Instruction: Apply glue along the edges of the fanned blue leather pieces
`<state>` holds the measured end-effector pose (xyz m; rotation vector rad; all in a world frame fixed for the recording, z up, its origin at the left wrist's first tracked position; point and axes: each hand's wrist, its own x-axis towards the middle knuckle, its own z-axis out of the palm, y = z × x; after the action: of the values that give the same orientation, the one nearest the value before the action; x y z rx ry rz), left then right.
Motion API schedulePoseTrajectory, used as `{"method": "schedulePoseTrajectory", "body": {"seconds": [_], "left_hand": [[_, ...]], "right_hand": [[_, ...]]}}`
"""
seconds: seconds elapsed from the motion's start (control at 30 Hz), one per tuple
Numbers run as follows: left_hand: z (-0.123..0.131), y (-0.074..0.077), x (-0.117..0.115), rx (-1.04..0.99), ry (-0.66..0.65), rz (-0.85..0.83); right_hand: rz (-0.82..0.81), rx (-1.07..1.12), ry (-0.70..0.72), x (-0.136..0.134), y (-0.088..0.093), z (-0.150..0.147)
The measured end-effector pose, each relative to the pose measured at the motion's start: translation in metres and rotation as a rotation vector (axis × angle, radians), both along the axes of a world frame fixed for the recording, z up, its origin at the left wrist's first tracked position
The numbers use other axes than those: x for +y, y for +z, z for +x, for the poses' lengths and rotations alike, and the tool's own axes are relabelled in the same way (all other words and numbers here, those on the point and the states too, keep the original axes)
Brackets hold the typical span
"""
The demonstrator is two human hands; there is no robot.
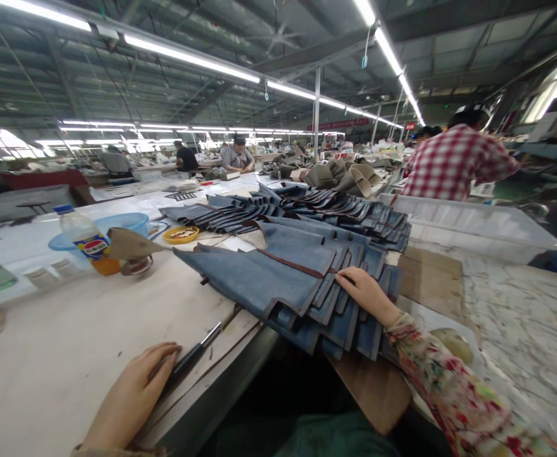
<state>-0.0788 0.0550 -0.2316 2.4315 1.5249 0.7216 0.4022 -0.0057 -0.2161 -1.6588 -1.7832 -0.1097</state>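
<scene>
My right hand pinches at the edge of a blue leather piece with dark bound edges and a brown strip across it. This piece lies on top of a fanned stack of similar ones that overhangs the table's front edge. My left hand rests on the pale tabletop, its fingers extended and close together. Right beside its fingertips lies a tool with a black handle and a metal shaft; the shaft's far end runs under the leather. Whether the hand touches the handle is hard to tell.
More blue pieces are fanned behind. On the left stand an orange drink bottle, a blue basin and a yellow dish. A white plastic bin sits at the right, near a person in a checked shirt.
</scene>
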Motion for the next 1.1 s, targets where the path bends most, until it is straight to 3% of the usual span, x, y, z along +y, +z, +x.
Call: {"method": "schedulePoseTrajectory", "body": {"seconds": [0.37, 0.6, 0.73, 0.83, 0.9, 0.97, 1.03, 1.1], "left_hand": [[-0.002, -0.004, -0.001, -0.011, 0.015, -0.039], [0.003, -0.001, -0.007, -0.003, 0.027, -0.019], [0.009, 0.005, -0.015, -0.020, 0.043, -0.005], [0.011, 0.009, -0.019, -0.031, 0.085, 0.002], [0.012, 0.011, -0.021, -0.034, 0.107, 0.008], [0.013, 0.012, -0.023, -0.034, 0.128, 0.017], [0.014, 0.013, -0.027, -0.039, 0.162, 0.041], [0.014, 0.013, -0.030, -0.052, 0.195, 0.079]], "right_hand": [[-0.126, -0.228, -0.073, 0.004, 0.013, -0.011], [-0.096, -0.277, -0.070, 0.000, 0.006, -0.006], [-0.024, -0.144, 0.014, -0.024, 0.005, -0.012], [0.069, 0.021, 0.023, -0.060, 0.010, -0.042], [0.074, 0.093, 0.121, -0.084, 0.012, -0.071], [0.034, 0.068, 0.316, -0.102, 0.011, -0.097], [-0.011, 0.019, 0.463, -0.109, 0.004, -0.113], [-0.044, -0.006, 0.506, -0.109, -0.006, -0.119]]}}
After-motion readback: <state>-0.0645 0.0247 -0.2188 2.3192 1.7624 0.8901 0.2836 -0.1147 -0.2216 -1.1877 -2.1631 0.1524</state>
